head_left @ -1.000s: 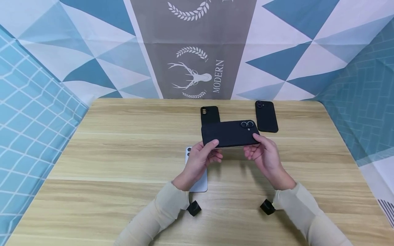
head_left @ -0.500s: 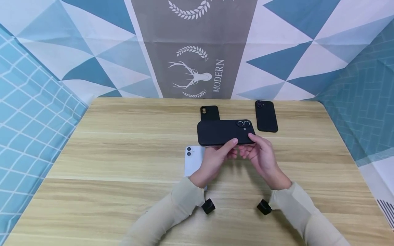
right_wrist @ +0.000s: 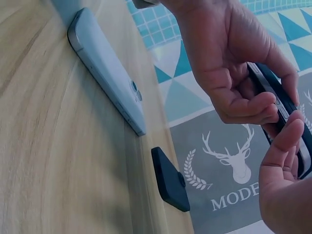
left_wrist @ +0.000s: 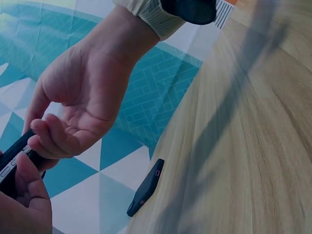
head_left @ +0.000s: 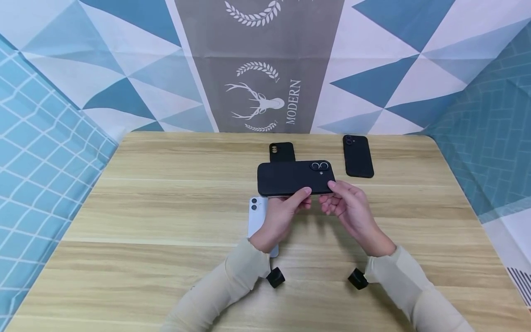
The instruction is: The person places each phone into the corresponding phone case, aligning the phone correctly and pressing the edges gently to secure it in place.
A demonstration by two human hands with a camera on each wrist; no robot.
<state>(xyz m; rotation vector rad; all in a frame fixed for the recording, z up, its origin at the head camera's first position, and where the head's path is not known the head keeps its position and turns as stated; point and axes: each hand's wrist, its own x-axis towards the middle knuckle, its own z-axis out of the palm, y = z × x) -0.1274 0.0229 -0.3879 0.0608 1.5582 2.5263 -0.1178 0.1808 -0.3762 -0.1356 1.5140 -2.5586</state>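
Observation:
Above the middle of the table, in the head view, I hold a phone in a black case [head_left: 286, 179], long side across and its two camera rings at the upper right. My left hand [head_left: 282, 214] grips its lower edge near the middle, thumb over the back and fingers beneath. At the lower right corner, the thumb of my right hand [head_left: 352, 207] presses on the back while the other fingers curl below. A silvery side with buttons shows along the case edge [right_wrist: 285, 114] in the right wrist view. Partly under my left wrist lies a white phone [head_left: 256, 216].
Behind the held phone lies a black phone case [head_left: 283, 151] with open camera holes, partly covered from view. Farther right, a black phone or cased phone [head_left: 358, 157] lies flat near the back edge of the wooden table [head_left: 145, 207]. Patterned cloth [head_left: 265, 55] hangs behind.
The held phone has shifted left. My left hand has slid from near its left end toward the middle of the lower edge; my right hand stays at the right corner.

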